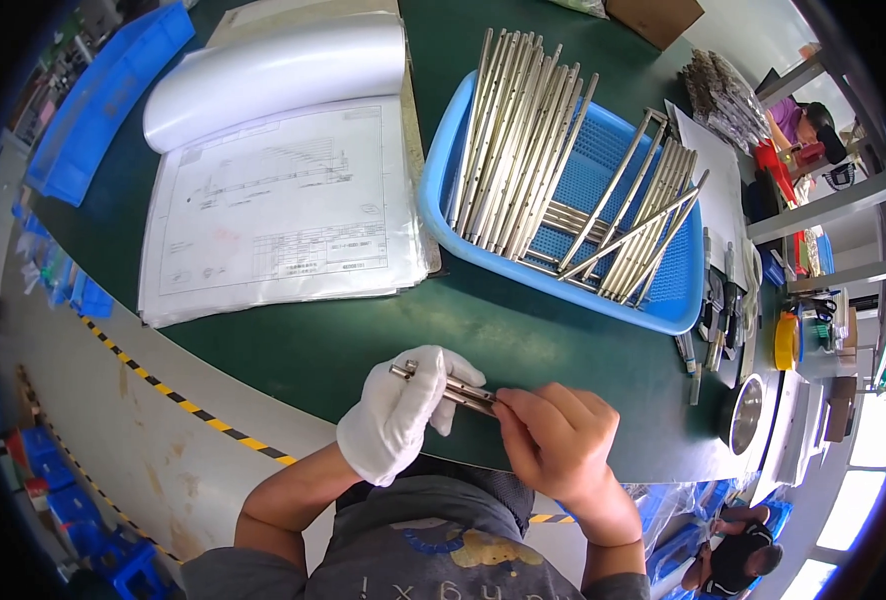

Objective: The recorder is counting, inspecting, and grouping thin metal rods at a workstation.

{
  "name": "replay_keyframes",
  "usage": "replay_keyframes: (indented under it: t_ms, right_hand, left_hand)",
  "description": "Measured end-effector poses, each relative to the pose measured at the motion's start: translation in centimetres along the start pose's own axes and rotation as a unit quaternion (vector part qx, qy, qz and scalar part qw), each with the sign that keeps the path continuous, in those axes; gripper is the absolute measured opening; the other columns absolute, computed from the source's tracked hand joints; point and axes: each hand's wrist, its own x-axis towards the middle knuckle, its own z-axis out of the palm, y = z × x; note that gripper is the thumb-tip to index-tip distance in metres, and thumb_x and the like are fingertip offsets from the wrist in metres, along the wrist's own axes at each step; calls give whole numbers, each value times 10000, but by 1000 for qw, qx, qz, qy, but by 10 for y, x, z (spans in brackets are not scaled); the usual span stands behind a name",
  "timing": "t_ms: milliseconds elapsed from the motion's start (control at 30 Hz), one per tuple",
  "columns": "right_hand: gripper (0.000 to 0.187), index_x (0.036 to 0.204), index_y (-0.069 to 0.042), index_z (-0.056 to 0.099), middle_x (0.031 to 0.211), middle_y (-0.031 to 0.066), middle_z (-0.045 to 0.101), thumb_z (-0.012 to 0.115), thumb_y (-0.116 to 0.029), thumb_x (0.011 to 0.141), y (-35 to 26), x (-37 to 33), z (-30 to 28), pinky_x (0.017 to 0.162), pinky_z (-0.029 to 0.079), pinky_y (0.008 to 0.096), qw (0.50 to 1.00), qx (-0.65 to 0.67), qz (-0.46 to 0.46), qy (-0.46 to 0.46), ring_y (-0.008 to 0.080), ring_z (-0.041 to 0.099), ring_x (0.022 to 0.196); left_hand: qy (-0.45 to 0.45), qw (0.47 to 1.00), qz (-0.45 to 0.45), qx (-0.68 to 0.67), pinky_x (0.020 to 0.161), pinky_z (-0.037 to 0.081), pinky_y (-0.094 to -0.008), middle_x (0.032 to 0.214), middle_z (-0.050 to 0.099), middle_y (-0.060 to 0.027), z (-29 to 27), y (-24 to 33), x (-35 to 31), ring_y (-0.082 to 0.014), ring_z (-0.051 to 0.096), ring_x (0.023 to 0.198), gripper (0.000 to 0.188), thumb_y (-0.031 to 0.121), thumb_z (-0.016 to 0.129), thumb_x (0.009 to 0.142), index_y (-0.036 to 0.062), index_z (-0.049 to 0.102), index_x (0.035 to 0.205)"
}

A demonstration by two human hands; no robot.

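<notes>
In front of my body, close to the table's near edge, I hold silvery metal rods with small holes along them; they look like two lying side by side. My left hand, in a white glove, is wrapped round them, and short ends stick out past the thumb side. The bare right hand pinches their other end between thumb and fingers, hiding how far they run. Beyond my hands, a blue plastic basket holds a thick bundle of similar rods on its left and a looser group on its right.
Left of the basket lies a stack of drawing sheets, its top page rolled back. A blue bin stands at the far left edge. Measuring tools and a metal bowl sit at right. Other people are further off at right.
</notes>
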Motion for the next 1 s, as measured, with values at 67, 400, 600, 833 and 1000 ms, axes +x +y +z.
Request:
replay_keyframes:
  t_ms: [67,400,600,833,1000]
  right_hand:
    - [124,747,-43,605,554,35,495,674,-12,649,3,0,-3,387,362,289,1000,8,-14,10,188,471,414]
    - [131,781,-27,593,588,31,534,666,-12,672,-5,4,-3,378,368,274,997,72,-21,21,168,477,414]
    - [135,784,-26,597,595,34,539,675,-19,674,-3,3,3,369,357,269,997,55,-38,27,161,480,419]
    - [159,801,-27,605,599,24,541,680,-19,661,-2,3,4,366,352,268,996,52,-61,43,151,479,421]
    - [167,797,-38,606,581,1,505,679,-32,647,-5,3,1,358,328,259,996,-3,-84,36,134,464,418]
  left_hand:
    - [-5,1000,-7,19,564,392,-196,672,532,-13,-1,1,-1,-59,462,574,436,353,329,968,-7,573,933]
    - [-7,1000,0,-20,584,387,-198,695,536,-14,-2,-4,1,-59,469,588,415,340,330,970,-1,566,949]
    - [-12,999,-8,-31,593,390,-198,742,559,-26,-3,-4,0,-59,479,609,414,341,326,971,1,562,955]
    - [-19,999,-10,-39,599,401,-199,764,564,-32,-2,-3,0,-62,476,617,370,303,352,970,-3,559,953]
    - [-27,999,-1,-35,598,402,-197,767,563,-32,-2,-2,1,-60,473,615,352,274,347,973,-7,558,956]
